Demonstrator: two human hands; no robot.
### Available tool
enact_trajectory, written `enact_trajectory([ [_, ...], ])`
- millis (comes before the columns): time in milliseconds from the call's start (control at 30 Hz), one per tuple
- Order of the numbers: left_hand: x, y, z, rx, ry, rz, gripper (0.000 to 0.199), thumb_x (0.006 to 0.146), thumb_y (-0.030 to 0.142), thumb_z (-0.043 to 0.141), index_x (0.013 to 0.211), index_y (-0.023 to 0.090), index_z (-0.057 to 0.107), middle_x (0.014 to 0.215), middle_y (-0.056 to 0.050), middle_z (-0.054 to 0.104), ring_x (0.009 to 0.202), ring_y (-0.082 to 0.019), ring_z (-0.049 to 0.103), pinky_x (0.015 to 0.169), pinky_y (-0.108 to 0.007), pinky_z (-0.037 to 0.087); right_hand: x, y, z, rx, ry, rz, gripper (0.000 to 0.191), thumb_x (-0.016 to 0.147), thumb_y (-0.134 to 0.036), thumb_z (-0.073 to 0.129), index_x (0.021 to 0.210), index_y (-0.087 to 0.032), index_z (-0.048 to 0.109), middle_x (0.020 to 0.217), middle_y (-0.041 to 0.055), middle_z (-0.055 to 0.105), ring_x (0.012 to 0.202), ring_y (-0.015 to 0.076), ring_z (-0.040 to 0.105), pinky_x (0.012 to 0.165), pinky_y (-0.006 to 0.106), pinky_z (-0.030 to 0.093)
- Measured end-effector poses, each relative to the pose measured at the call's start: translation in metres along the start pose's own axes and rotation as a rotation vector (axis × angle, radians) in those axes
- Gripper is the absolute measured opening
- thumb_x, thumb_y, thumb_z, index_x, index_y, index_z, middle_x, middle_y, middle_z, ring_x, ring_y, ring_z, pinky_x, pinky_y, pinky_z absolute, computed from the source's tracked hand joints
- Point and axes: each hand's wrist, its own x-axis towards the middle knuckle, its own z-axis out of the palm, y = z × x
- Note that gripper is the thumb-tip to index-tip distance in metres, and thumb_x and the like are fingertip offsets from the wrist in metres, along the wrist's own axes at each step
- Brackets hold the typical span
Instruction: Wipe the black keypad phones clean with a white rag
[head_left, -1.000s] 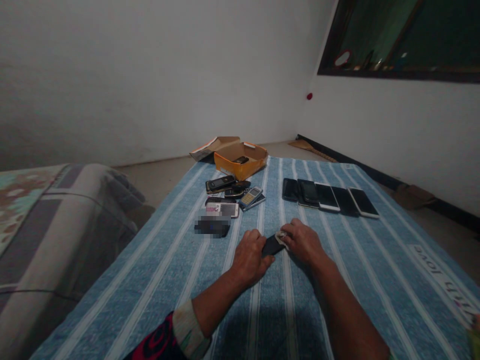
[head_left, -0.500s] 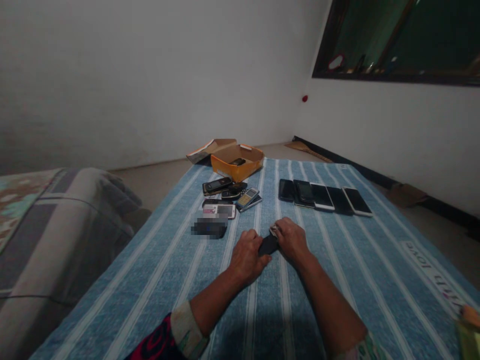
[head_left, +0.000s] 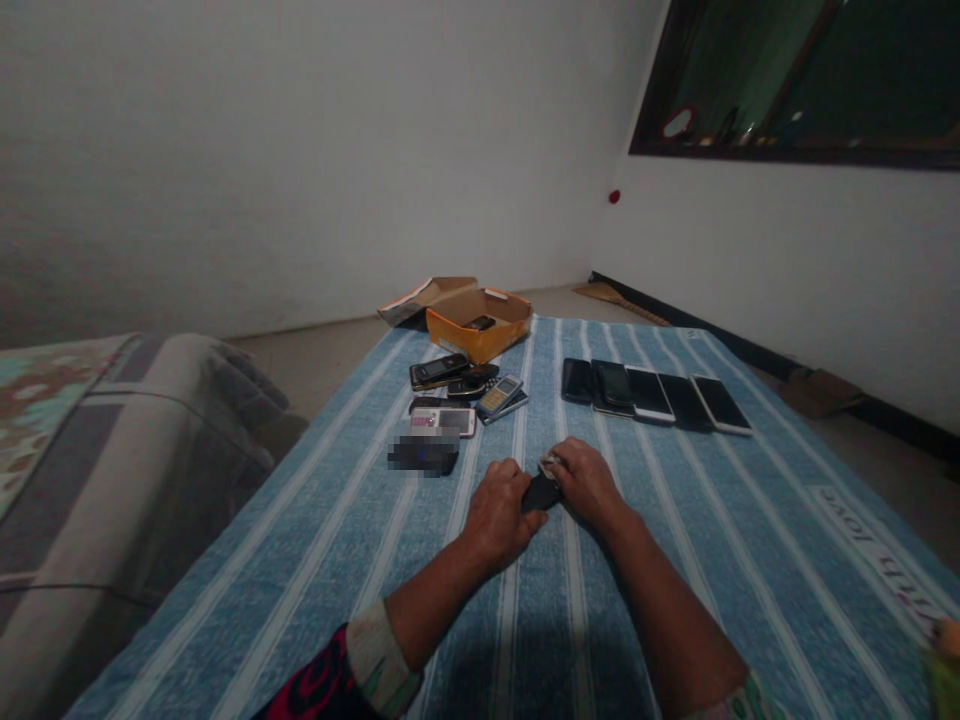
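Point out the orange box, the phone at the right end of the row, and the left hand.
Orange box [head_left: 471, 346]: head view, front wall.
Right-end phone [head_left: 720, 404]: head view, screen.
Left hand [head_left: 496, 517]: head view, back of the hand.

A blue striped cloth [head_left: 675, 600] carries an orange cardboard box [head_left: 480, 335] at its far edge. Nearer than the box lies a loose group of keypad phones [head_left: 439, 371]; to the box's right, a row of smartphones [head_left: 649, 394] lies side by side.

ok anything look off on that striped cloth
The older phones on the left lie jumbled and overlapping, unlike the smartphones lined up side by side on the right. The dark item below that heap is pixelated, so its condition can't be judged.
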Motion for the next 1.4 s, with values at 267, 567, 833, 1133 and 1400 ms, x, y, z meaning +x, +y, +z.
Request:
enact_trajectory([
  [267,-0.001,0.0,-0.002,-0.009,0.01,0.018,0.017,0.071,0.027,0.071,0.083,0.018,0.062,0.09,-0.005,0.054,0.095,-0.023,0.05,0.083,-0.036,0.042,-0.004,0.003,-0.007,0.152,0.052,0.03,0.015,0.086,-0.017,0.052,0.072,-0.018,0.058,0.077,0.0018,0.057,0.076,0.0148,0.054,0.07,0.024,0.038],
  [567,0.0,0.002,-0.005,-0.003,-0.028,-0.004,0.017,0.071,0.027,0.072,0.082,0.019,0.061,0.088,-0.004,0.053,0.094,-0.023,0.05,0.083,-0.036,0.042,0.004,0.004,0.004,0.022,0.066,-0.002,0.014,0.085,-0.017,0.05,0.075,-0.018,0.059,0.08,0.004,0.059,0.079,0.0168,0.053,0.073,0.027,0.038],
  [833,-0.001,-0.001,-0.003,0.0,-0.002,0.033,0.019,0.072,0.027,0.071,0.086,0.019,0.061,0.091,-0.005,0.053,0.095,-0.023,0.049,0.082,-0.036,0.042,-0.006,0.013,-0.019,0.367,-0.012,0.021,0.012,0.081,-0.021,0.052,0.073,-0.018,0.061,0.075,-0.0001,0.058,0.073,0.0149,0.055,0.067,0.025,0.04],
  [1133,0.0,-0.001,-0.001,-0.001,0.009,0.037,0.017,0.071,0.026,0.071,0.083,0.018,0.061,0.089,-0.004,0.052,0.095,-0.023,0.05,0.083,-0.035,0.043,0.0,0.0,-0.001,0.026,0.101,0.035,0.013,0.086,-0.017,0.051,0.076,-0.018,0.059,0.082,0.0056,0.06,0.084,0.0193,0.052,0.077,0.029,0.038],
  [1400,0.0,-0.001,-0.001,-0.013,0.0,0.035,0.022,0.072,0.024,0.07,0.091,0.017,0.063,0.088,-0.004,0.053,0.094,-0.024,0.05,0.083,-0.035,0.042,-0.009,-0.003,0.003,0.126,0.087,-0.186,0.009,0.082,-0.013,0.052,0.076,-0.019,0.056,0.088,0.0054,0.059,0.087,0.02,0.051,0.079,0.031,0.039],
])
